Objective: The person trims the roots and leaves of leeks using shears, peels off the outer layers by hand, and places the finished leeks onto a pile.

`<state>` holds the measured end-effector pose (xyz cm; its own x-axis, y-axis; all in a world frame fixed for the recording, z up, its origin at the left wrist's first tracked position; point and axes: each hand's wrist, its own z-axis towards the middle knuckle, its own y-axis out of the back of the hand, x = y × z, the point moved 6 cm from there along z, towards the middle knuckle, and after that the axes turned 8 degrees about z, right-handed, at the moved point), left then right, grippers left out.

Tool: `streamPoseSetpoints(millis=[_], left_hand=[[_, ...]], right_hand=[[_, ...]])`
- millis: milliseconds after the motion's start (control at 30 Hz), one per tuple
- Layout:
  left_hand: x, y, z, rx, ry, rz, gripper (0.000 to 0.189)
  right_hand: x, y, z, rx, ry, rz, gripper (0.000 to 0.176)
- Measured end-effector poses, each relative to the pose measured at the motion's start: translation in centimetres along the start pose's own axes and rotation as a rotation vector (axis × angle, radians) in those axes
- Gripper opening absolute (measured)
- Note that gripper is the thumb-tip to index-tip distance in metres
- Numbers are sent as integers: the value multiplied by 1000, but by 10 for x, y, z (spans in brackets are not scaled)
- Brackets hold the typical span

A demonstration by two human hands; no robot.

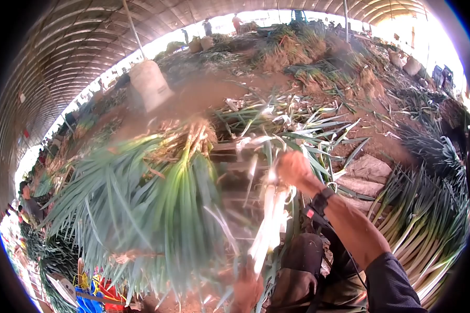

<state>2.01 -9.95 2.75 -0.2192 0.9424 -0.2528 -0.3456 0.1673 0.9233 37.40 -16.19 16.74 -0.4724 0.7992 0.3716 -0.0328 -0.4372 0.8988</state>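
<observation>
My right hand [293,168], with a dark band on its wrist, is closed around the upper end of several peeled green onions [269,221]. Their white stalks slant down toward my lap. At the lower end of these stalks my left hand [247,289] is smeared by motion, so its fingers cannot be made out. To the left lies a large heap of unpeeled green onions [183,193], roots up at the back and long green leaves hanging toward me. Loose leaves and peelings [313,125] lie beyond my right hand.
On the right, trimmed green onions [423,219] are piled with white ends toward me. A pale sack [149,83] stands back left. More onion heaps [292,44] cover the ground behind. Red and blue items [96,297] sit lower left. A person [31,203] is at far left.
</observation>
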Motion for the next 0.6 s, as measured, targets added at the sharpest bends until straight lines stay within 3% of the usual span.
streamPoseSetpoints(millis=[33, 67, 133, 233, 267, 367, 400, 433, 500, 533, 600], left_hand=[[8, -17, -14, 68, 2, 92, 65], [24, -48, -45, 136, 4, 186, 62], [54, -95, -100, 290, 9, 380, 57], [82, -110, -122, 556, 292, -30, 62], [77, -92, -117, 220, -184, 474, 60], [140, -123, -158, 441, 586, -1272, 60], [135, -91, -149, 243, 350, -1290, 63], [114, -42, -122, 248, 466, -1070, 59], [72, 60, -72, 327, 695, -648, 52], [53, 87, -52, 89, 612, -787, 45], [75, 66, -63, 132, 520, -507, 42]], right_hand=[[-20, -10, 26, -82, 223, -376, 23], [-56, 19, 34, -209, -228, 507, 25], [-78, 50, 51, -415, -24, 560, 25], [-85, 62, 35, -110, -248, 1001, 16], [-95, 60, 34, -191, -311, 1121, 16], [-135, 68, 30, -349, -484, 1405, 17], [-149, 76, 36, -346, -412, 1391, 19], [-159, 83, 39, -341, -341, 1374, 20], [-155, 82, 42, -59, -239, 1148, 19], [-129, 80, 27, 67, -179, 999, 25], [-80, 63, -1, 256, -158, 690, 29]])
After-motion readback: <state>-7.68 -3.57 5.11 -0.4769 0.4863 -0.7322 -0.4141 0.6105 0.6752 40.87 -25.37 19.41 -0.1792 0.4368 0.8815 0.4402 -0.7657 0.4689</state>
